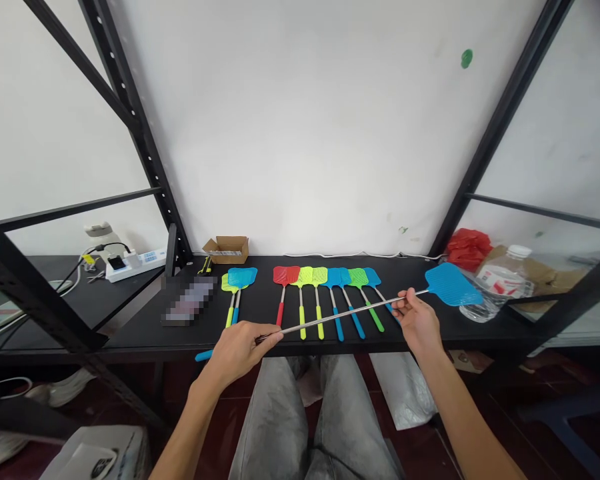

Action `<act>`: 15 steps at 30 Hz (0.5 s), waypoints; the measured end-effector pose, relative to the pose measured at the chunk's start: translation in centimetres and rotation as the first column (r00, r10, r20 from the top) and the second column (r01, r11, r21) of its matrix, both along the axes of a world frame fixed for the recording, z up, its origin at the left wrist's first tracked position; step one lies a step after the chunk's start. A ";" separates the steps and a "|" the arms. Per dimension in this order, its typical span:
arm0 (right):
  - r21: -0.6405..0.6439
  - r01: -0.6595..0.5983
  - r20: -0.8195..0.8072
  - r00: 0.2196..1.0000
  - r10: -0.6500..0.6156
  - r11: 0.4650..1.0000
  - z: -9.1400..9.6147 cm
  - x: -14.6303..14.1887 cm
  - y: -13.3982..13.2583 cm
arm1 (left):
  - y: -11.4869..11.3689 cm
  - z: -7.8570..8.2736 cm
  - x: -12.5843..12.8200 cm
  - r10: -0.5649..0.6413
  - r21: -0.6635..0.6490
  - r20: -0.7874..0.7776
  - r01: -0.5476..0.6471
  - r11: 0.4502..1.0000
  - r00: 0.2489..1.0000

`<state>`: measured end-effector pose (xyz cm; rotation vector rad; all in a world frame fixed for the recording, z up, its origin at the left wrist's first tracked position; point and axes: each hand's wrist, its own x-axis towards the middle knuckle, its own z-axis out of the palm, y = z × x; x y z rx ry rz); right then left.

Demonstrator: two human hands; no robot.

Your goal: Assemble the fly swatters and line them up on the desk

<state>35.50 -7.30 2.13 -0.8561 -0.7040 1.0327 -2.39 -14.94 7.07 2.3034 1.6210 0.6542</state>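
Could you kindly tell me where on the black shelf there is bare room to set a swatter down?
The black shelf top is bare between the blue fly swatter and the red fly swatter, and in front of the water bottle. It is crowded along the row of swatters from red rightward, where the heads touch or overlap.

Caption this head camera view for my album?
Left hand and right hand hold a blue fly swatter above a row of colourful swatters on a black shelf.
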 end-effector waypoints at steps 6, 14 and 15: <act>0.023 -0.057 -0.027 0.998 0.057 0.998 0.2 -1.1 -0.1 | -0.2 0.3 0.1 -0.001 0.028 -0.038 0.002 1.000 0.999; 0.016 -0.308 0.151 0.941 0.303 0.951 0.7 -6.1 -1.9 | -0.4 0.0 2.2 -0.048 -0.002 -0.012 0.048 0.999 0.999; 0.007 -0.343 0.167 0.927 0.337 0.939 0.7 -6.7 -2.2 | -0.4 0.0 2.4 -0.051 -0.007 -0.002 0.051 0.999 0.999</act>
